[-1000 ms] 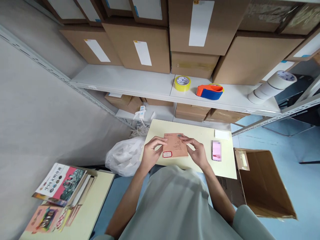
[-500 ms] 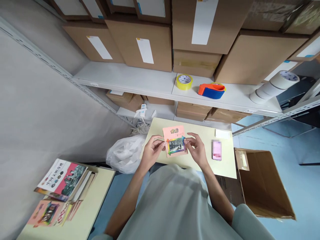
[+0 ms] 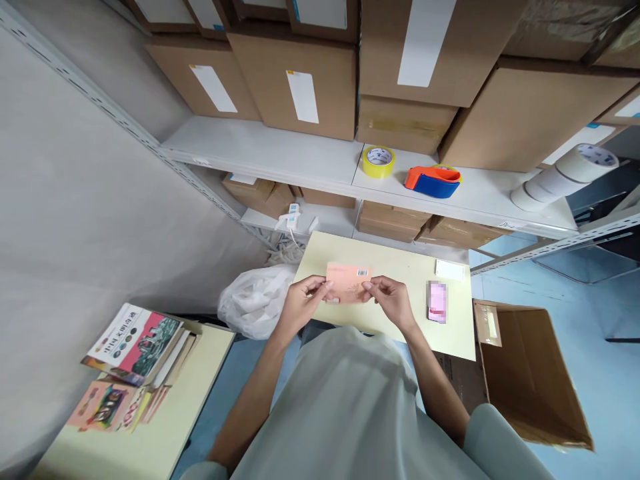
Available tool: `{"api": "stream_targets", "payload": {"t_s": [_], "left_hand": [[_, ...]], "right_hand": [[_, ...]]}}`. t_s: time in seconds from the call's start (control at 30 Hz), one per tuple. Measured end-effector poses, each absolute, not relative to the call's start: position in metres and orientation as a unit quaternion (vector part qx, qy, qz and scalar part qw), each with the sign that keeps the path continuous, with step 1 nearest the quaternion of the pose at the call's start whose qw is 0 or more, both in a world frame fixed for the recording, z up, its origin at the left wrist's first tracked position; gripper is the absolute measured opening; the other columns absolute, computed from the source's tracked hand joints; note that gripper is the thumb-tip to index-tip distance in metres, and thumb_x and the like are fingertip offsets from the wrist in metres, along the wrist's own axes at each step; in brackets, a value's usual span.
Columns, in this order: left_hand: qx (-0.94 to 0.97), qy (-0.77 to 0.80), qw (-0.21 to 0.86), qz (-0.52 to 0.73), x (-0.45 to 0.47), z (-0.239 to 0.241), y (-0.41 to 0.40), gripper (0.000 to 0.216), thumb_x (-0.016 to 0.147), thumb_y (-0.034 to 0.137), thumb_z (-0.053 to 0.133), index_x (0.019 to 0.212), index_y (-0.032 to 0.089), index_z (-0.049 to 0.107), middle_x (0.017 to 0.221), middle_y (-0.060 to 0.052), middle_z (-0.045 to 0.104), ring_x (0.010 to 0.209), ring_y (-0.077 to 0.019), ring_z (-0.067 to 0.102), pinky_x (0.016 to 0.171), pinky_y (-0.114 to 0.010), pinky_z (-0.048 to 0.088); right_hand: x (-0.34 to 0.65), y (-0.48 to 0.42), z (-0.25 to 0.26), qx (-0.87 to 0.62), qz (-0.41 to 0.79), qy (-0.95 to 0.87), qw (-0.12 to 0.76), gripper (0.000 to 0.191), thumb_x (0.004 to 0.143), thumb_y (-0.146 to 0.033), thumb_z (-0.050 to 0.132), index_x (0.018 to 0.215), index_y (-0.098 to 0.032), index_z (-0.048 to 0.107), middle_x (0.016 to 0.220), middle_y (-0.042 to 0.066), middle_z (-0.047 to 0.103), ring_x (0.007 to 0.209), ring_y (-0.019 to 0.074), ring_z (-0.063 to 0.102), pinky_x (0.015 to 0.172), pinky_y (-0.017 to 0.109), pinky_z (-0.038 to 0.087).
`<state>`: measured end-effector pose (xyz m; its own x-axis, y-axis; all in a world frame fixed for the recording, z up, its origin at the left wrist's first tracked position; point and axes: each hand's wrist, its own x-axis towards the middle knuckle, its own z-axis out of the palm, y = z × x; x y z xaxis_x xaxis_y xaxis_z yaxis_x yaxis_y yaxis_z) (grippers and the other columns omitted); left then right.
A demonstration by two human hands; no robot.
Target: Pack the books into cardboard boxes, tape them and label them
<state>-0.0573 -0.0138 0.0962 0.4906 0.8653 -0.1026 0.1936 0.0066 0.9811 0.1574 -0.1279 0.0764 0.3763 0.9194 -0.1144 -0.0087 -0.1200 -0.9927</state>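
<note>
Between my two hands is a small pink booklet (image 3: 349,283), held just above the cream table (image 3: 395,325). A barcode shows near the upper right corner of the side facing me. My left hand (image 3: 306,299) pinches its left edge between thumb and fingers. At the opposite edge, my right hand (image 3: 392,299) has the same kind of pinch. A phone (image 3: 437,302) with a pink, blurred-out screen lies right of my right hand, and a white flat item (image 3: 449,269) is behind it.
Books (image 3: 135,343) and pink booklets (image 3: 103,405) are stacked on a side table at left. A white plastic bag (image 3: 256,300) sits between the tables. Ahead, a shelf (image 3: 270,150) carries cartons, yellow tape (image 3: 379,162), an orange-blue tape dispenser (image 3: 433,182) and white rolls (image 3: 565,177). A cardboard box (image 3: 537,373) stands at right.
The booklet has been turned over: its picture cover faced me before, now its barcode side does. Both hands still grip its edges. The whole view has shifted slightly.
</note>
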Motion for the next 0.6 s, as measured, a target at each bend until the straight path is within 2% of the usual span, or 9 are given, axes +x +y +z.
{"api": "stream_targets", "payload": {"t_s": [0.1, 0.2, 0.37, 0.5, 0.53, 0.6], "left_hand": [[0.640, 0.418, 0.576, 0.289, -0.053, 0.102, -0.015, 0.047, 0.091, 0.066, 0.074, 0.078, 0.021, 0.070, 0.058, 0.001, 0.064, 0.055, -0.0149, 0.059, 0.059, -0.027, 0.054], [0.640, 0.416, 0.576, 0.291, -0.050, 0.101, -0.014, 0.049, 0.091, 0.068, 0.073, 0.078, 0.022, 0.068, 0.057, 0.002, 0.062, 0.053, -0.0141, 0.056, 0.057, -0.026, 0.051], [0.643, 0.410, 0.574, 0.298, -0.049, 0.093, -0.012, 0.046, 0.090, 0.068, 0.075, 0.089, 0.022, 0.072, 0.063, 0.000, 0.068, 0.059, -0.0165, 0.063, 0.061, -0.027, 0.053], [0.660, 0.411, 0.540, 0.321, -0.049, 0.094, -0.011, 0.052, 0.104, 0.065, 0.056, 0.100, 0.020, 0.081, 0.079, -0.005, 0.077, 0.065, -0.0172, 0.066, 0.066, -0.029, 0.053], [0.667, 0.416, 0.526, 0.324, -0.048, 0.095, -0.011, 0.052, 0.106, 0.064, 0.054, 0.104, 0.020, 0.083, 0.082, -0.005, 0.078, 0.067, -0.0176, 0.066, 0.067, -0.029, 0.053], [0.686, 0.422, 0.495, 0.327, -0.045, 0.098, -0.014, 0.043, 0.104, 0.058, 0.061, 0.108, 0.022, 0.084, 0.084, -0.004, 0.079, 0.071, -0.0183, 0.068, 0.068, -0.029, 0.053]], "right_hand": [[0.152, -0.126, 0.079, -0.612, 0.438, -0.355, 0.555, 0.049, 0.095, -0.068, 0.073, 0.082, -0.021, 0.074, 0.063, 0.005, 0.076, 0.059, 0.0209, 0.074, 0.051, 0.029, 0.048], [0.151, -0.124, 0.077, -0.612, 0.443, -0.348, 0.556, 0.053, 0.095, -0.072, 0.072, 0.082, -0.021, 0.073, 0.064, 0.006, 0.077, 0.061, 0.0220, 0.076, 0.050, 0.028, 0.046], [0.154, -0.125, 0.075, -0.608, 0.437, -0.353, 0.561, 0.055, 0.097, -0.074, 0.068, 0.089, -0.021, 0.076, 0.079, 0.009, 0.082, 0.073, 0.0232, 0.079, 0.058, 0.029, 0.055], [0.158, -0.125, 0.071, -0.594, 0.451, -0.315, 0.588, 0.065, 0.101, -0.081, 0.053, 0.099, -0.021, 0.079, 0.093, 0.011, 0.083, 0.085, 0.0250, 0.080, 0.067, 0.033, 0.062], [0.160, -0.124, 0.068, -0.591, 0.454, -0.309, 0.591, 0.064, 0.100, -0.080, 0.055, 0.102, -0.021, 0.079, 0.094, 0.010, 0.083, 0.086, 0.0248, 0.080, 0.070, 0.033, 0.063], [0.161, -0.120, 0.060, -0.582, 0.456, -0.311, 0.598, 0.056, 0.092, -0.077, 0.070, 0.104, -0.022, 0.077, 0.094, 0.008, 0.082, 0.085, 0.0233, 0.078, 0.076, 0.034, 0.063]]}}
